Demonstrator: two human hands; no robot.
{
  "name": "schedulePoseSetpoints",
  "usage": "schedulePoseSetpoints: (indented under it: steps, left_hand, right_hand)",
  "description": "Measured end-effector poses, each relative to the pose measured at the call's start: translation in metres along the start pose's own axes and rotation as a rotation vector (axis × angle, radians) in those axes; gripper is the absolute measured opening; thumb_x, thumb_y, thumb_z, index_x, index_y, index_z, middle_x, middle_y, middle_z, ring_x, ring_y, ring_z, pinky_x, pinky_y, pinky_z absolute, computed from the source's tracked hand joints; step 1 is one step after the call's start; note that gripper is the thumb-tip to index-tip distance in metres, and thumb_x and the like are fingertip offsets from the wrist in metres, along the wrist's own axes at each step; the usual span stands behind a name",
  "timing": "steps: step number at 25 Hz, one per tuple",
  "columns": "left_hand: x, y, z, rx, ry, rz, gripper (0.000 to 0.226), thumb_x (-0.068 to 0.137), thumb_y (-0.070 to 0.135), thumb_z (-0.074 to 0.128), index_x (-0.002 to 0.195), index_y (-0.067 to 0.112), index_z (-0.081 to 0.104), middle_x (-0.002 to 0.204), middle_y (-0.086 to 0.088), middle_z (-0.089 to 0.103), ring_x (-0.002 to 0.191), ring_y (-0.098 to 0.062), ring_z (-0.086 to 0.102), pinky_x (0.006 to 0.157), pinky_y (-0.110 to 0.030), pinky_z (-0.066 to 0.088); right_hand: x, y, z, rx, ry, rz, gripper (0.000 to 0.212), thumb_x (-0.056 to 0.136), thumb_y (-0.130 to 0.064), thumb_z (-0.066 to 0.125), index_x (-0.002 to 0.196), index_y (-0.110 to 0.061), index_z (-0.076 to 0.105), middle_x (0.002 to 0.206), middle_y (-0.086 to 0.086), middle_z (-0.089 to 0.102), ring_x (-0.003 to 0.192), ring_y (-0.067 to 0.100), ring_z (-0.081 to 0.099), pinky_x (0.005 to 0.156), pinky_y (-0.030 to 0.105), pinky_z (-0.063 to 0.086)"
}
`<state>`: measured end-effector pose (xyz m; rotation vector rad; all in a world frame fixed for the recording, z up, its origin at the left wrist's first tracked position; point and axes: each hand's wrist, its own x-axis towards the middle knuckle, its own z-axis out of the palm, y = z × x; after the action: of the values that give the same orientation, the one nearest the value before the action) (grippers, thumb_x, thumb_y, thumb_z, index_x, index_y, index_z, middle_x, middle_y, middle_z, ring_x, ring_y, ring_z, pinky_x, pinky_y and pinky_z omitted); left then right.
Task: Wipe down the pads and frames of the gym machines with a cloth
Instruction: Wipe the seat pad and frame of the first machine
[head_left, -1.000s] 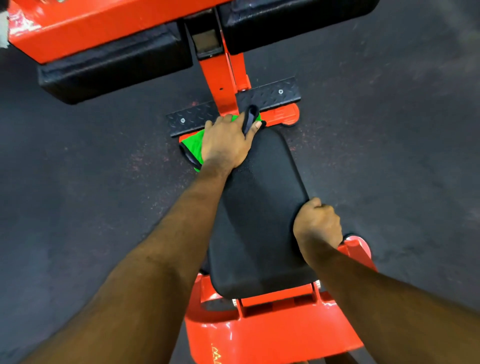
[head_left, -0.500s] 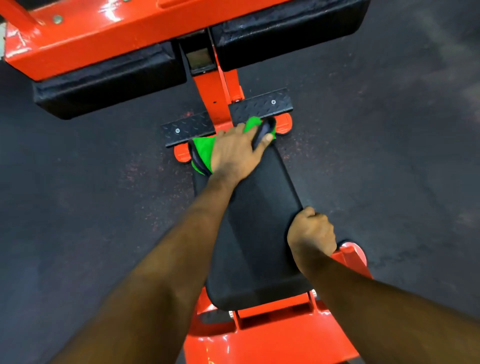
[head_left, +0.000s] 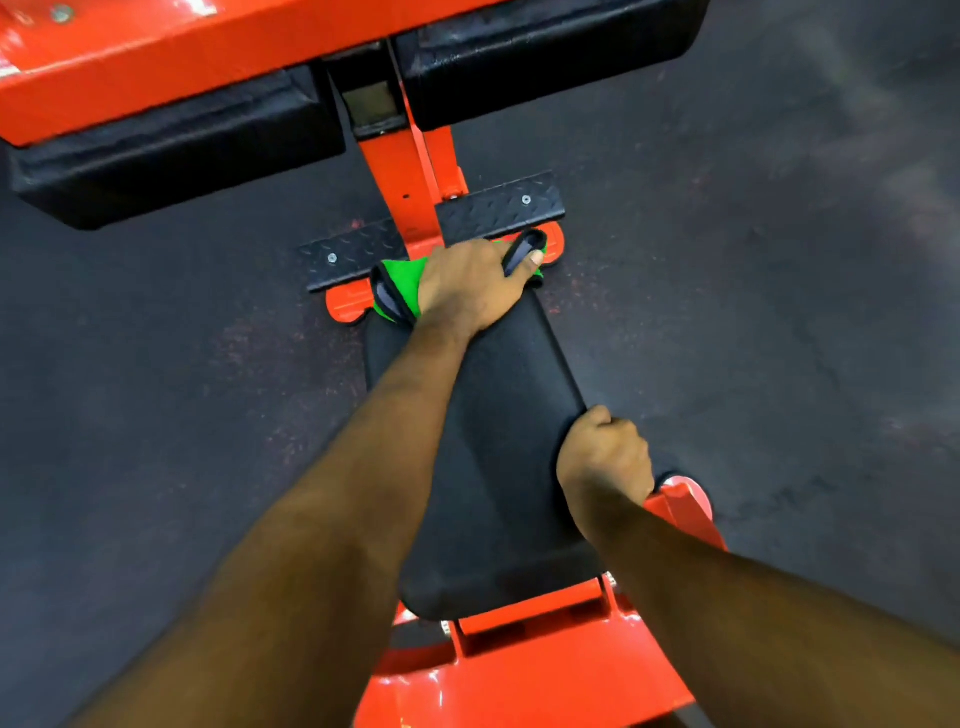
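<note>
green cloth (head_left: 401, 285) bunched, black seat pad's (head_left: 498, 441) far end

We see only corners of the green-and-grey cloth (head_left: 399, 285) under the left hand (head_left: 470, 286). Fingertips of the right hand (head_left: 605, 460) vanish over the edge of the black seat pad (head_left: 504, 410); the orange metal frame (head_left: 519, 686) runs off-picture.

We count two hands (left hand (head_left: 470, 288), right hand (head_left: 605, 457)), one green cloth (head_left: 400, 283) in the left grip, three pads (seat pad (head_left: 498, 441) under both grips, left upper pad (head_left: 171, 156) and right upper pad (head_left: 545, 57) beyond), two tread plates (head_left: 498, 208) just past the cloth grip, one orange frame (head_left: 410, 171).
</note>
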<state>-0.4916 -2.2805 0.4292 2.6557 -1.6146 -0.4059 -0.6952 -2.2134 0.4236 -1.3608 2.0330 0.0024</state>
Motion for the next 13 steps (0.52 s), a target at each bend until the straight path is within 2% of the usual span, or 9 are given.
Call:
schedulePoseSetpoints:
  steps: [3, 5, 9, 11, 13]
  left_hand:
    - [-0.038, -0.006, 0.021, 0.016, 0.181, 0.299, 0.057, 0.098, 0.064, 0.032, 0.126, 0.028, 0.066, 0.134, -0.004, 0.061, 0.125, -0.030, 0.052, 0.101, -0.043, 0.037]
    - [-0.039, -0.011, 0.028, 0.059, 0.200, 0.352, 0.057, 0.097, 0.065, 0.031, 0.126, 0.030, 0.065, 0.140, -0.002, 0.058, 0.129, -0.028, 0.049, 0.104, -0.045, 0.035]
    - [-0.017, 0.008, 0.017, 0.112, 0.129, 0.037, 0.057, 0.098, 0.065, 0.025, 0.123, 0.031, 0.063, 0.122, -0.004, 0.065, 0.113, -0.032, 0.056, 0.090, -0.047, 0.039]
    - [-0.017, 0.013, 0.020, 0.087, 0.145, -0.140, 0.056, 0.098, 0.063, 0.027, 0.122, 0.029, 0.065, 0.117, -0.006, 0.067, 0.112, -0.033, 0.057, 0.094, -0.050, 0.037]
    - [-0.027, 0.019, 0.025, 0.010, 0.192, -0.345, 0.058, 0.098, 0.062, 0.028, 0.129, 0.028, 0.063, 0.121, -0.009, 0.066, 0.119, -0.035, 0.054, 0.107, -0.059, 0.028]
  right_hand:
    - [0.000, 0.001, 0.000, -0.011, -0.001, -0.014, 0.052, 0.099, -0.031, 0.027, 0.108, -0.002, 0.069, 0.114, 0.025, 0.067, 0.106, 0.043, 0.061, 0.093, 0.046, 0.045]
    - [-0.001, 0.002, 0.001, -0.011, 0.014, -0.018, 0.053, 0.098, -0.033, 0.027, 0.106, -0.003, 0.070, 0.112, 0.024, 0.068, 0.105, 0.043, 0.062, 0.093, 0.047, 0.046]
    - [0.001, 0.003, 0.002, -0.009, 0.003, -0.019, 0.054, 0.099, -0.033, 0.027, 0.108, -0.001, 0.069, 0.114, 0.025, 0.068, 0.106, 0.044, 0.062, 0.095, 0.048, 0.046]
    - [0.001, 0.003, 0.001, 0.003, 0.004, -0.018, 0.053, 0.099, -0.032, 0.027, 0.110, -0.001, 0.069, 0.116, 0.025, 0.067, 0.108, 0.043, 0.062, 0.096, 0.047, 0.046]
    - [0.002, 0.005, 0.000, 0.018, 0.003, -0.007, 0.052, 0.099, -0.031, 0.029, 0.112, 0.000, 0.068, 0.119, 0.025, 0.066, 0.112, 0.043, 0.061, 0.098, 0.046, 0.044]
